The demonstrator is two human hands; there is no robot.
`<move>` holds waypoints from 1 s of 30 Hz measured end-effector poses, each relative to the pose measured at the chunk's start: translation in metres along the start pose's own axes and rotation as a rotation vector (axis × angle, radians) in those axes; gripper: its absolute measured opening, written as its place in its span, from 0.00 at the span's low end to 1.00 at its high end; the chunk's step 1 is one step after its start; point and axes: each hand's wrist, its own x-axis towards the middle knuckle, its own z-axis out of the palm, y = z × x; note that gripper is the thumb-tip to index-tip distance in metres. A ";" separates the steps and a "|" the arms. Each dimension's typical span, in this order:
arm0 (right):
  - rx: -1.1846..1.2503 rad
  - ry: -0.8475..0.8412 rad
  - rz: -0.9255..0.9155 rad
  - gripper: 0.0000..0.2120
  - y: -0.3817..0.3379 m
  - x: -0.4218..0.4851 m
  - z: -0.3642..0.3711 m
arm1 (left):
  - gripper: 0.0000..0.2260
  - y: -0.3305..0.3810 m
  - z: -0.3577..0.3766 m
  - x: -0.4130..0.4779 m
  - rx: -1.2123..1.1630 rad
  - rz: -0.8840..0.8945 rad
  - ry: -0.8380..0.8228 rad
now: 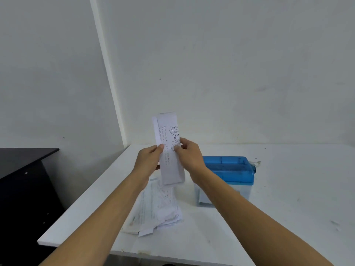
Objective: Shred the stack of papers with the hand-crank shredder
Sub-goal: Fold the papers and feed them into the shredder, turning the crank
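Observation:
I hold a folded printed paper upright in the air above the table. My left hand pinches its left edge and my right hand pinches its right edge, thumbs on the front. Below my hands a loose stack of printed papers lies on the white table. The hand-crank shredder, with a blue lid on a clear bin, stands to the right of the stack, just behind my right forearm. Its crank shows as a small pale part at the lid's right end.
A dark desk stands to the left, lower than the white table, with a gap between them. White walls meet in a corner behind the table. The table's left and front edges are close to the paper stack.

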 end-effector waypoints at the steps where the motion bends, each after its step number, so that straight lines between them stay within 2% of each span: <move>1: -0.036 -0.004 -0.029 0.18 -0.005 -0.002 -0.008 | 0.12 0.007 0.012 0.001 0.060 0.034 -0.016; 4: -0.061 -0.017 -0.063 0.23 -0.016 -0.005 -0.026 | 0.12 0.021 0.046 -0.001 0.131 0.100 -0.065; 6: -0.045 -0.006 -0.051 0.23 -0.020 -0.007 -0.041 | 0.16 0.029 0.066 -0.001 0.102 0.136 -0.071; 8: -0.098 0.025 -0.012 0.18 -0.022 -0.006 -0.062 | 0.16 0.036 0.081 0.002 0.004 0.139 -0.056; 12: -0.282 0.071 0.011 0.10 -0.020 -0.002 -0.099 | 0.10 0.047 0.100 0.013 -0.132 0.142 -0.074; 15: -0.241 0.121 -0.006 0.07 -0.018 0.001 -0.115 | 0.07 0.049 0.109 0.017 -0.222 0.101 -0.114; 18: -0.137 0.157 -0.008 0.07 -0.016 0.002 -0.120 | 0.09 0.042 0.114 0.015 -0.109 0.018 -0.131; 20: -0.108 0.158 0.004 0.08 -0.012 0.003 -0.121 | 0.07 0.034 0.114 0.014 -0.003 0.016 -0.116; 25: -0.201 0.141 0.042 0.11 0.002 0.007 -0.118 | 0.03 0.025 0.114 0.017 -0.006 0.049 -0.107; 28: -0.307 0.146 0.050 0.11 0.005 0.009 -0.116 | 0.06 0.021 0.114 0.021 0.010 0.024 -0.058; 30: -0.286 0.174 0.033 0.11 0.007 0.011 -0.116 | 0.10 0.017 0.116 0.022 0.010 0.005 -0.045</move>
